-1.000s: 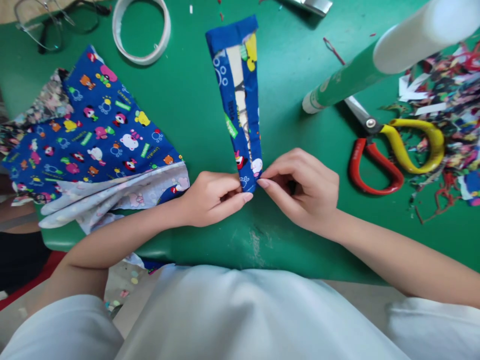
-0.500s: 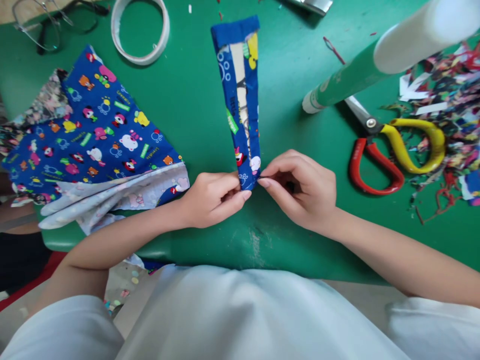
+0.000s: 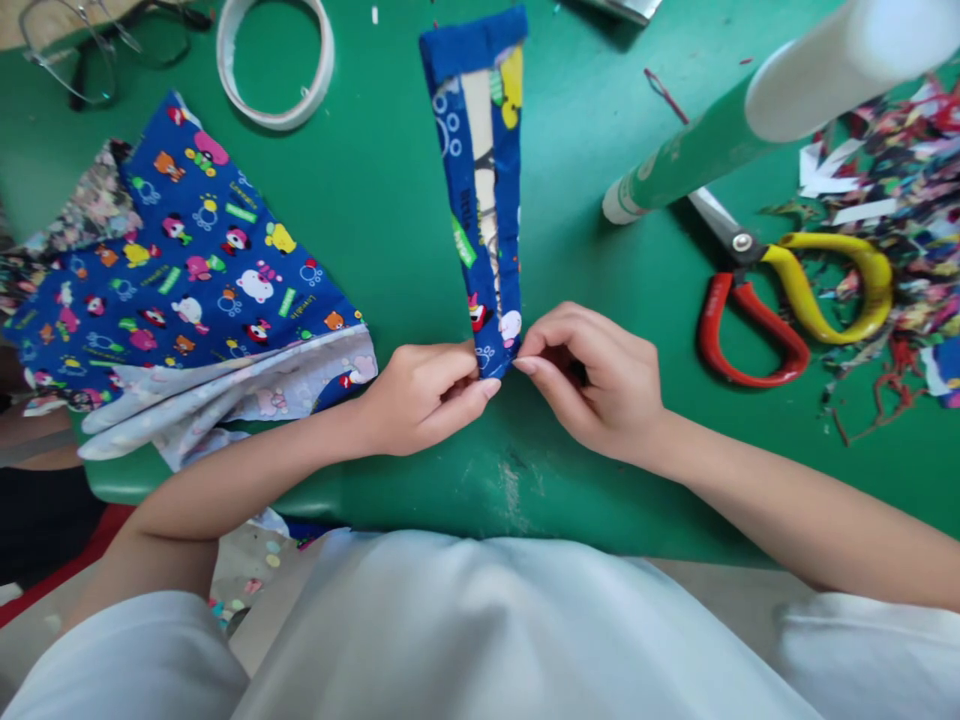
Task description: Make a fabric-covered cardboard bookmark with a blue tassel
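A narrow blue printed fabric strip (image 3: 465, 190), its long edges folded inward over a pale core, points away from me above the green table. My left hand (image 3: 427, 398) pinches its near end between thumb and fingers. At the right corner of that same end, my right hand (image 3: 596, 380) is closed in a pinch, thumb and forefinger tips together at the edge. Whether it holds the cloth itself or something as fine as a thread is too small to make out. Beyond my left forearm lies a larger piece of blue cartoon-print fabric (image 3: 202, 260), partly turned over to its pale side.
Scissors (image 3: 742, 243) with red and yellow handles lie right of my right hand, beside a green-and-white post (image 3: 675, 160) and a heap of fabric scraps (image 3: 915, 200). At the far left are a tape roll (image 3: 326, 75) and eyeglasses (image 3: 112, 40). Beneath is the green table (image 3: 360, 200).
The far end of the fabric strip has lifted and shifted slightly away from me. My right hand has moved a little left and its wrist has turned slightly; my left hand keeps its pinch.
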A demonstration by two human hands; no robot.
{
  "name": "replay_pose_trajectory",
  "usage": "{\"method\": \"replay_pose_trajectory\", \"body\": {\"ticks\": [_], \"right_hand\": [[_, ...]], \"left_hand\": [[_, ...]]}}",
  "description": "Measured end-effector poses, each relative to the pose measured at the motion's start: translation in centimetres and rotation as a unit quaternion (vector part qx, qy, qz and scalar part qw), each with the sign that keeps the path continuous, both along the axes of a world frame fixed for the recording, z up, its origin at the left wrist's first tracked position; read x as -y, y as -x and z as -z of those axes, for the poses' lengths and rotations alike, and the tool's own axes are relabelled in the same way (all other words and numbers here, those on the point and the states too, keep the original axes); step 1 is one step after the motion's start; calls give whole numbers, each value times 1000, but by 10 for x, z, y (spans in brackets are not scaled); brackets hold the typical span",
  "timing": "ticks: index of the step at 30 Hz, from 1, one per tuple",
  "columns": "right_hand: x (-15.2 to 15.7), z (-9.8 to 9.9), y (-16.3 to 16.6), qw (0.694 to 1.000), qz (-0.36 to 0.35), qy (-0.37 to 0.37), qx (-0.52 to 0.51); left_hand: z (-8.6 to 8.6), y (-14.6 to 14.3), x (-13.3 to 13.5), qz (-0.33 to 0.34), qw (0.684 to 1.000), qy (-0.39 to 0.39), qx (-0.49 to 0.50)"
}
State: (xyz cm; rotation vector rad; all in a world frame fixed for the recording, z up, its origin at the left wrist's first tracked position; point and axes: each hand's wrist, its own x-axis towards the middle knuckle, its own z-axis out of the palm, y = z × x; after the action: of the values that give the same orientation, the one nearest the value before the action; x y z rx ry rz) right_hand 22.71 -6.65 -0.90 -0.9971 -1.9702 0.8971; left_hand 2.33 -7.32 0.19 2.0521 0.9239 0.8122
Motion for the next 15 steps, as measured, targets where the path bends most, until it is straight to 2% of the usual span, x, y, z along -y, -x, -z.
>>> {"method": "replay_pose_trajectory", "body": {"ticks": [7, 11, 15], "right_hand": [[0, -2, 0, 1000, -3, 4, -16], [1, -4, 1, 999, 27, 16, -15], [1, -6, 1, 999, 29, -12, -19]], "left_hand": [[-1, 1, 0, -20, 999, 36, 18], [0, 1, -1, 6, 1000, 12, 19], [0, 0, -2, 38, 999, -6, -1]]}}
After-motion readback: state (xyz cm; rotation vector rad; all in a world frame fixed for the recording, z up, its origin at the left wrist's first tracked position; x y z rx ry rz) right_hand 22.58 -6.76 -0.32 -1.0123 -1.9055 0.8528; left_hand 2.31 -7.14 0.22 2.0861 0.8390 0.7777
